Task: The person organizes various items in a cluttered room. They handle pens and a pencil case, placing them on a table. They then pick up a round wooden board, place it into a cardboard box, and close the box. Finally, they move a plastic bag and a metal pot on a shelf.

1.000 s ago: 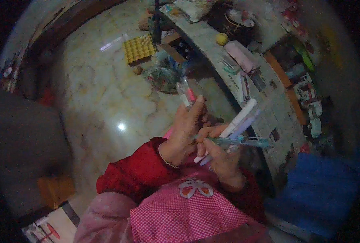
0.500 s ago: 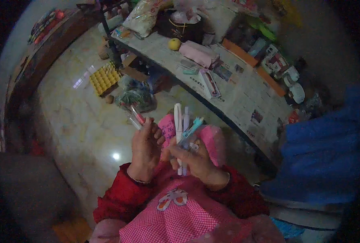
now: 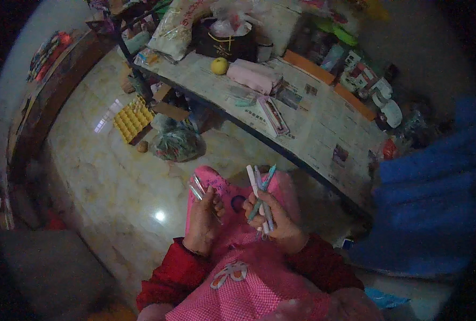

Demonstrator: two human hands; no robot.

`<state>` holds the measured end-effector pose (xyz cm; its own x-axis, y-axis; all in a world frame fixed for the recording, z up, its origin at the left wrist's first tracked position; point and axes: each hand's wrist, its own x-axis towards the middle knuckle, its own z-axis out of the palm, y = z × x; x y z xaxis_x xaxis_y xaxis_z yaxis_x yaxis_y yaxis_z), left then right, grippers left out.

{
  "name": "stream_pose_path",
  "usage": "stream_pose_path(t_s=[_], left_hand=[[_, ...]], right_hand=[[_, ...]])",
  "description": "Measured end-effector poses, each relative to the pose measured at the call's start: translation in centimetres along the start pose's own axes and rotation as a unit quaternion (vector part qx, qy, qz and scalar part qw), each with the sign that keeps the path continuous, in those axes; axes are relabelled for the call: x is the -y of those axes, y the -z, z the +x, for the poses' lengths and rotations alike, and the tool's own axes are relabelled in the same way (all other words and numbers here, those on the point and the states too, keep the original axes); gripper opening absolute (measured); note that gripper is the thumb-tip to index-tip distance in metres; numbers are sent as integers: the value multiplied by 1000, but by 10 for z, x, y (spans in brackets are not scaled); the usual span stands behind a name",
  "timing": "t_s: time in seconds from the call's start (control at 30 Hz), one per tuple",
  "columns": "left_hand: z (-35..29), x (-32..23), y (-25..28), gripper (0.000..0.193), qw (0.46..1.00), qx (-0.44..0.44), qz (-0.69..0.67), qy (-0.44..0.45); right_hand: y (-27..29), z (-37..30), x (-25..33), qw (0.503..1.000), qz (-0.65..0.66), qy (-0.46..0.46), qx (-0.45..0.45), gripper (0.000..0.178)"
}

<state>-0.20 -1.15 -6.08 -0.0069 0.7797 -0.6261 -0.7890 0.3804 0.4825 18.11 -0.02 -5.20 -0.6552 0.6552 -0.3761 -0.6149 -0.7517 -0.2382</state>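
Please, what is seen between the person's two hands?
In the head view, pink clothing with a dark round patch shows between the left hand and the right hand.

The left hand (image 3: 202, 216) and right hand (image 3: 280, 220) are apart, each with fingers (image 3: 217, 204) curled inward

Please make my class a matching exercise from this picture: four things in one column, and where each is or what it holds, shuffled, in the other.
Column one:
1. Left hand
2. Egg tray
3. Right hand
4. Round fruit

Column two:
A. On the table, beside a pink bundle
B. Holding a teal pen among others
C. Holding clear slender things
D. On the floor

Pairs: 1-C, 2-D, 3-B, 4-A
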Motion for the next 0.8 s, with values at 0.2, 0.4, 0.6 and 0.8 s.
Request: stream_pose_path(t_s=[0.2,0.4,0.6,0.8], left_hand=[[67,-16,41,21,984,-77,147,-62],[133,-34,13,21,937,-102,309,-127],[159,-13,26,14,896,-178,400,-72],[134,-34,14,7,943,-164,289,-12]], right_hand=[[-1,38,67,929,-300,153,-151,27],[35,128,162,938,-213,126,-244,14],[54,221,238,808,-445,270,-278,9],[38,244,261,762,-505,212,-346,18]])
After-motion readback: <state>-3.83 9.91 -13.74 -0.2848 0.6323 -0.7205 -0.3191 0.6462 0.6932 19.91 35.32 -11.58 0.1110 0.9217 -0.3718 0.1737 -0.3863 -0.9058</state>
